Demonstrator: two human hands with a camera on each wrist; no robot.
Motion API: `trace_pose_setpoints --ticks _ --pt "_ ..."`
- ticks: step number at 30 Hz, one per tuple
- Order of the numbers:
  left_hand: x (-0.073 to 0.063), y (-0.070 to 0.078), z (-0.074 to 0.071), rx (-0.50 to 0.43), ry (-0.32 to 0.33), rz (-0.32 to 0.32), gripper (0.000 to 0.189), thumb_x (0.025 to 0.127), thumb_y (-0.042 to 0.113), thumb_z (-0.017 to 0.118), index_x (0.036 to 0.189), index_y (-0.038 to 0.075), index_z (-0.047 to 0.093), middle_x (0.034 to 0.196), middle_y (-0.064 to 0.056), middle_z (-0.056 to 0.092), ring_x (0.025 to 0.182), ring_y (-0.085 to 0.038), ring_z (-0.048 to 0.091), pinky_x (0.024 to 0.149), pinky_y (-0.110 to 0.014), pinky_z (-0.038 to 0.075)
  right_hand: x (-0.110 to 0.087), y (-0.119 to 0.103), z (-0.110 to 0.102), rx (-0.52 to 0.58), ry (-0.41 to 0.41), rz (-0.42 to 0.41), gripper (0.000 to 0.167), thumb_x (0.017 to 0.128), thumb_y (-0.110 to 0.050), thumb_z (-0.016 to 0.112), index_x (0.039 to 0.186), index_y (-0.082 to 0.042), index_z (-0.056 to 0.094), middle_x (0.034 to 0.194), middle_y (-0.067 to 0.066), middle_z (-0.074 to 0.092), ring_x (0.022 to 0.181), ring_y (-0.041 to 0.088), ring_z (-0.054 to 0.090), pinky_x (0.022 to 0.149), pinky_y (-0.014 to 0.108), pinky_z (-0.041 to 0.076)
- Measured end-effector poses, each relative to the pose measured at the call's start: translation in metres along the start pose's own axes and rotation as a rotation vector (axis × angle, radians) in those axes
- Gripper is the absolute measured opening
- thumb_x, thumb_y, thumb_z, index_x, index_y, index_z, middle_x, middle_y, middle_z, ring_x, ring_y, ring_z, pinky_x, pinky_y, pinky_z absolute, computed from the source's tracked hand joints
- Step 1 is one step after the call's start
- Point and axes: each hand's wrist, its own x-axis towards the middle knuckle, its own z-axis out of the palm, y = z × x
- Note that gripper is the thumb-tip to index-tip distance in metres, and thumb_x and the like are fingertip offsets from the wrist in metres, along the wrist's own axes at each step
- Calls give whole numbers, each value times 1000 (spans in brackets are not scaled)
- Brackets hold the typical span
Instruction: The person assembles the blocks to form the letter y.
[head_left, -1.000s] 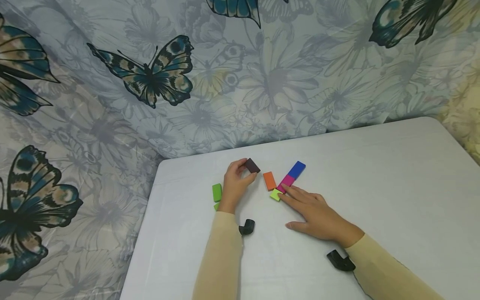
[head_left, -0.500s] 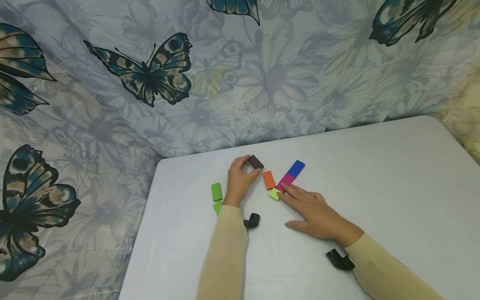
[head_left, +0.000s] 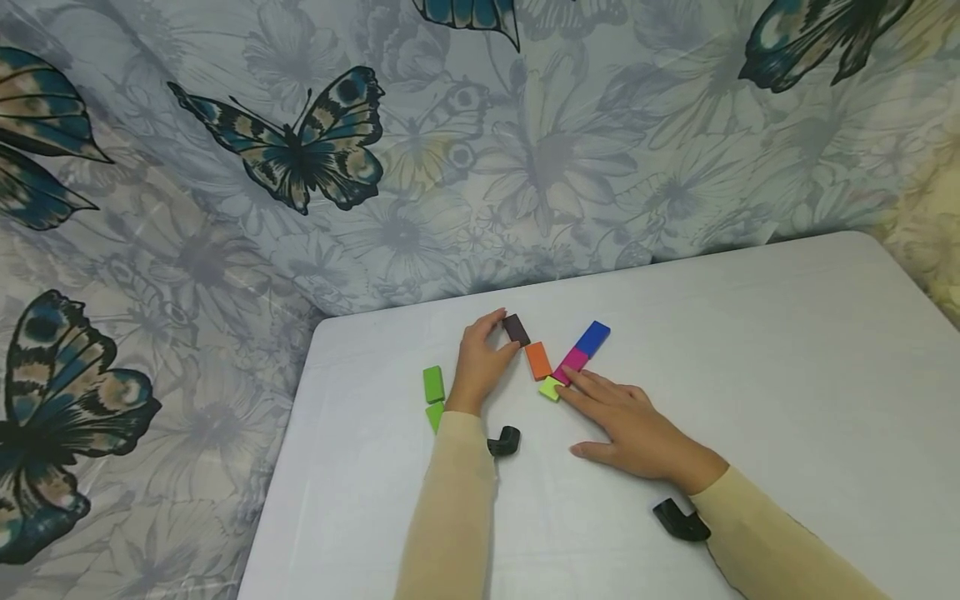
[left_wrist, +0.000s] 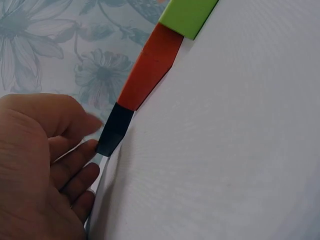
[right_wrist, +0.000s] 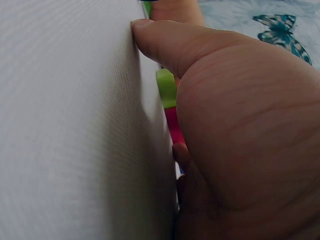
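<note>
My left hand point(head_left: 483, 367) is at the dark brown block point(head_left: 516, 330), thumb and fingertips along its left side and far end. In the left wrist view the thumb and fingers lie loosely beside the dark block point(left_wrist: 115, 130), not wrapped round it. Its near end meets the orange block point(head_left: 538, 361). The orange block's lower end lies by a lime-green block point(head_left: 550, 388). My right hand point(head_left: 626, 425) lies spread on the table, fingertips on the magenta block point(head_left: 573, 360) and at the lime block's edge. A blue block point(head_left: 593, 339) continues from the magenta one.
Two green blocks, one whole in view point(head_left: 433, 384) and one partly behind the left sleeve point(head_left: 435, 414), lie left of the left hand. The white table point(head_left: 750, 358) ends at a butterfly-patterned cloth point(head_left: 525, 167). Black wrist devices point(head_left: 681, 520) sit on both sleeves.
My left hand moved right with the dark block, then its grip loosened. The block turned steeper, and its near end came against the orange block. My right hand stayed in place.
</note>
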Motion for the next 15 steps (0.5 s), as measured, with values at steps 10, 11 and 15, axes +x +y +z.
trace_pose_setpoints --ticks 10,11,15 --pt "-1 -1 -1 16 -18 -19 58 96 0 74 152 14 65 152 -4 62 148 -25 48 123 -38 34 1 -3 -2 -3 -15 15 87 96 -48 82 169 -19 44 175 11 32 159 40 30 112 66 34" --pt "-1 0 -1 13 -19 -19 57 97 1 75 152 14 65 152 -4 63 147 -25 48 123 -39 34 1 -4 -3 -5 -18 17 87 97 -48 82 169 -19 44 175 11 32 159 40 30 112 66 34" --pt "0 0 1 3 -27 -27 56 98 2 77 151 15 66 151 -4 63 146 -26 49 122 -39 36 1 -4 -3 -7 -21 20 87 97 -48 82 169 -19 44 175 12 33 159 40 30 111 66 35"
